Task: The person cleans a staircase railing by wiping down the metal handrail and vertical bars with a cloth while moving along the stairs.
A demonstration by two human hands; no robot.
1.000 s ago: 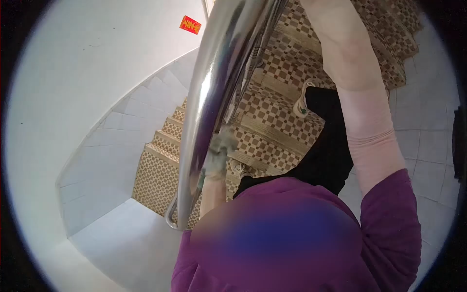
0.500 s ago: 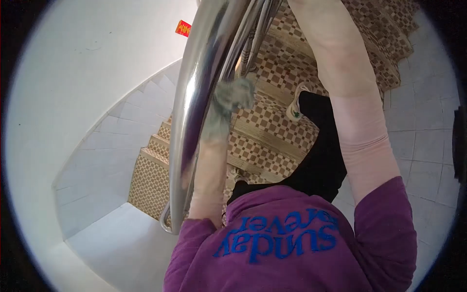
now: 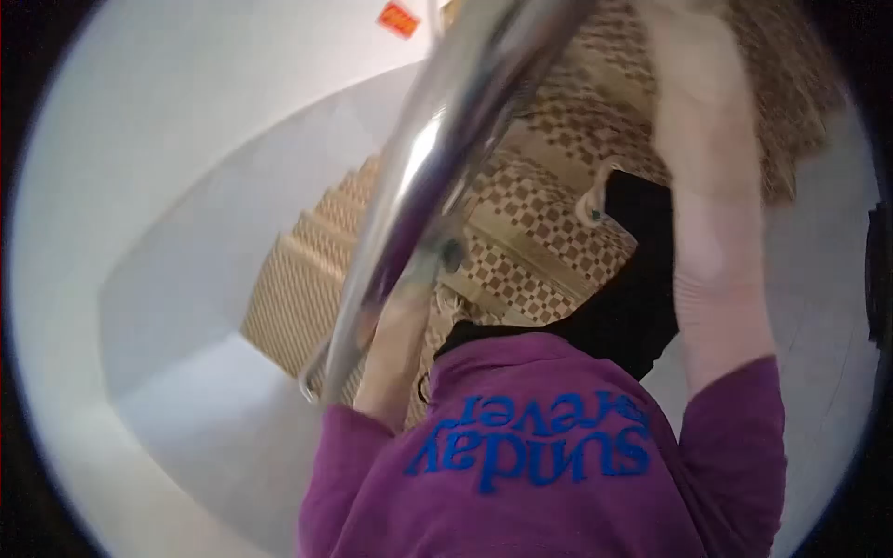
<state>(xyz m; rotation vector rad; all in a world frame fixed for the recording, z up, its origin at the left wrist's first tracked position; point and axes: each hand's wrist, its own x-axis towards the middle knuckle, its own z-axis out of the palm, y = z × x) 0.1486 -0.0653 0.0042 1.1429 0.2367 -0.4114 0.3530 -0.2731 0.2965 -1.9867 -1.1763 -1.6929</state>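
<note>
A shiny metal handrail (image 3: 409,177) runs diagonally from the top of the view down to the lower left. My left hand (image 3: 437,256) is just beneath and beside the rail, partly hidden by it. It looks wrapped in a grey-green glove or cloth; blur keeps me from telling which, and its fingers cannot be made out. My right forearm (image 3: 712,186) stretches up past the top edge, so the right hand lies outside the picture.
Brown checkered stairs (image 3: 530,237) wind around the rail, with more steps (image 3: 307,270) at lower left. A white shoe (image 3: 593,200) rests on a step. Pale wall tiles (image 3: 186,270) line the left side. A red paper (image 3: 398,19) is on the white wall.
The view has shifted, and the rail slants more to the right at the top. My left hand has moved down along the rail, towards my body. My right arm appears further right.
</note>
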